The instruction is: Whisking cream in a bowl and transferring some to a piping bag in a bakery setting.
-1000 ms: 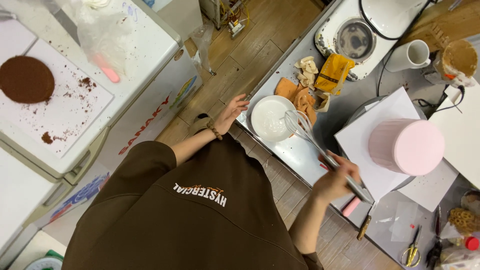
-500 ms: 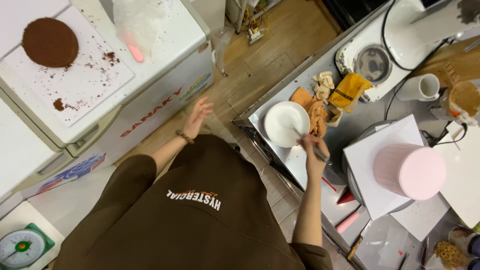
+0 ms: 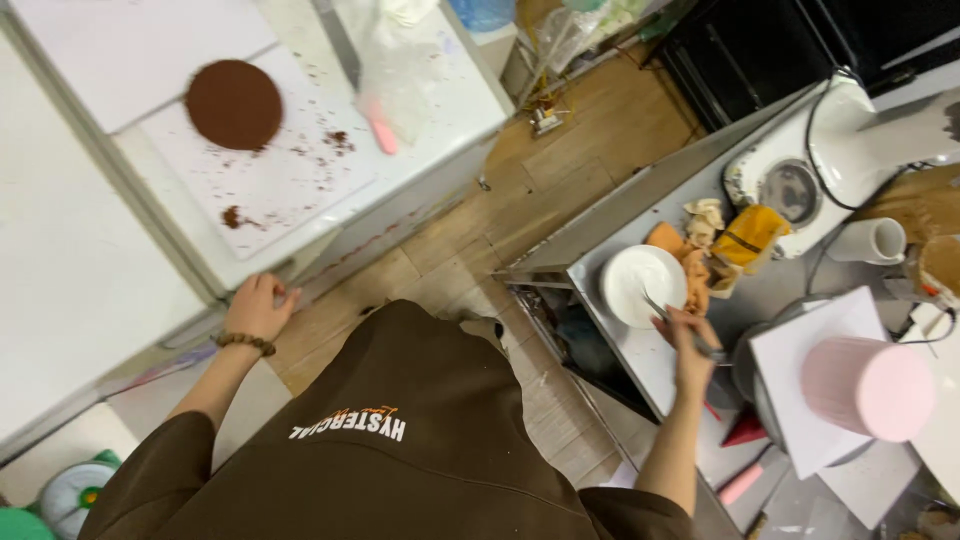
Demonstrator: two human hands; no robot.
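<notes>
My right hand [image 3: 690, 345] is closed around the handle of a metal whisk [image 3: 672, 322], whose end rests in a white bowl [image 3: 640, 283] on the steel counter [image 3: 640, 360]. My left hand [image 3: 258, 308] reaches out to the left and touches the front edge of a white worktop [image 3: 90, 290], fingers loosely curled with nothing in them. A bead bracelet sits on that wrist. My brown apron fills the bottom of the view.
A pink frosted cake [image 3: 865, 388] stands on white paper to the right. A white stand mixer [image 3: 850, 150], a white mug [image 3: 872, 240] and orange cloths [image 3: 745, 235] lie behind the bowl. On the white worktop a brown cake round [image 3: 234, 103] rests among crumbs.
My left hand left the bowl and swung across to the white worktop's edge. My right hand brought the whisk from beside the pink cake to the bowl. The view turned left.
</notes>
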